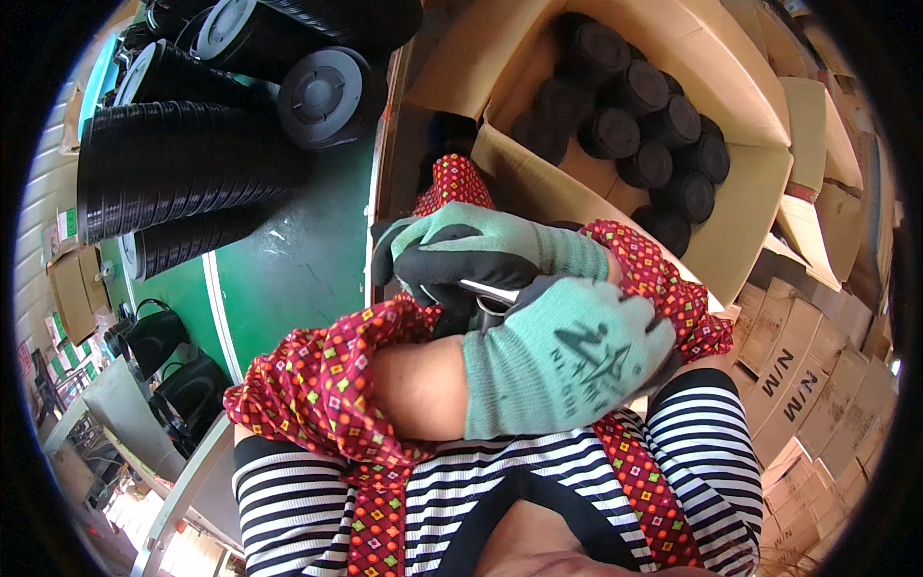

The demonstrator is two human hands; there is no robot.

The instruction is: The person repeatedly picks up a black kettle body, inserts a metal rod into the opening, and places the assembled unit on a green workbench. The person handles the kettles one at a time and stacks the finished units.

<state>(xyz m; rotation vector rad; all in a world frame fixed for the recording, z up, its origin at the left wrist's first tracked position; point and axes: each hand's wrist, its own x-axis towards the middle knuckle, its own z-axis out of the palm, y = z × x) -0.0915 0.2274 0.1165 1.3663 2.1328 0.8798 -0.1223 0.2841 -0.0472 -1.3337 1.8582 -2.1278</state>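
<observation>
Both my hands wear green gloves with black palms and cross over each other above my lap. My left hand point(567, 361) reaches in from the left, back upward, its fingers curled down by my right forearm. My right hand point(461, 248) comes from the right and lies farther off, its fingers bent and pointing left. Between them shows a shiny metal piece point(488, 290) with a small ring-like part below it. The gloves cover most of it, so its kind cannot be made out. Red patterned sleeves point(322, 380) cover parts of both arms.
To the left, stacks of ribbed black round containers point(183, 168) lie on a green table point(298, 260). Ahead on the right, an open cardboard box point(740, 82) holds several black round pieces point(611, 133). Flattened cartons point(788, 370) are piled right. Black buckets point(187, 394) stand lower left.
</observation>
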